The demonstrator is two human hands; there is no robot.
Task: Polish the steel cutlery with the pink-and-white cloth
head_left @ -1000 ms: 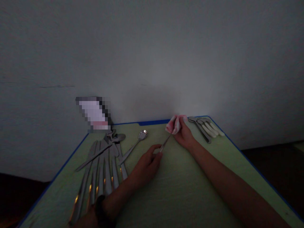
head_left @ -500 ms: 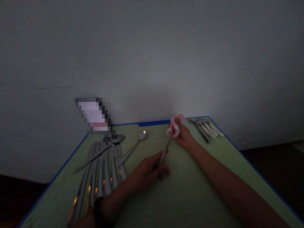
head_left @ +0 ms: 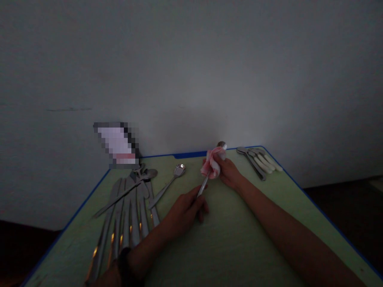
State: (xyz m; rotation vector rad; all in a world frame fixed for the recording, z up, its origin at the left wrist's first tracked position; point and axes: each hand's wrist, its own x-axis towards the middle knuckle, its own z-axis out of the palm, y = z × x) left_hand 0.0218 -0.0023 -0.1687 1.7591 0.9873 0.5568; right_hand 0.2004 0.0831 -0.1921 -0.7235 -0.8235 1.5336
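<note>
My left hand (head_left: 193, 205) is closed on the handle end of a metal spoon (head_left: 202, 186), which slants up and away over the table. Wrapped around the spoon's upper part is a crumpled pink and white cloth (head_left: 213, 162), pinched in my right hand (head_left: 228, 171). The tip of the spoon's bowl shows just beyond the cloth; the stretch inside the cloth is hidden. Left of my hands, another spoon (head_left: 178, 171) lies alone on the table with its bowl facing up.
Several table knives (head_left: 125, 215) lie side by side at the left, with a spoon (head_left: 149, 174) across them. A blurred-out device (head_left: 118, 143) leans on the wall behind. Several spoons with white handles (head_left: 265, 162) lie at the right back of the green, blue-edged table (head_left: 239, 239).
My right hand and the cloth have slid down the spoon toward my left hand, so the bowl's tip now shows. My left hand has shifted slightly left.
</note>
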